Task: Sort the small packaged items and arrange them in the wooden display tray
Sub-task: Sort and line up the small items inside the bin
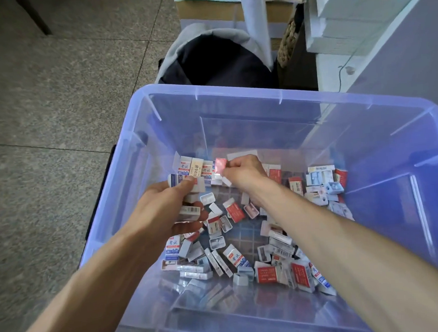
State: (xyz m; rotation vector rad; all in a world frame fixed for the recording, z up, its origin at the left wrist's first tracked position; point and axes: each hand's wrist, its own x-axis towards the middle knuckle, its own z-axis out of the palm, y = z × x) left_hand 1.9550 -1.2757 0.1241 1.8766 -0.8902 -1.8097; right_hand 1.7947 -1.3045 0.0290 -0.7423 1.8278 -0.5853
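1. A speckled stone floor [41, 126] filled the left side of the view, next to a clear blue-tinted plastic bin [234, 97] into which both of a person's bare arms reached.
2. The left hand [169, 208] was curled round a stack of small white packets [190, 209], the thumb on top and the fingers underneath, above the left part of the bin's bottom.
3. Just beside it, a short row of packets [195, 170] with blue and tan labels stood upright against the far side of the pile.
4. The right hand [244, 174] pinched a small red-and-white packet [220, 167] at the right end of that row, fingers bent round it.
5. Loose packets [245, 257] in white, red and blue lay scattered across the bin's bottom, heaped thicker towards the near right; some showed barcodes.
6. Beyond the bin stood a dark bag [215, 59] with a grey rim, and behind it a cardboard box [228, 12] topped with papers.
7. At far right, stacked white boxes [344, 14] sat beside a grey panel [400, 62].
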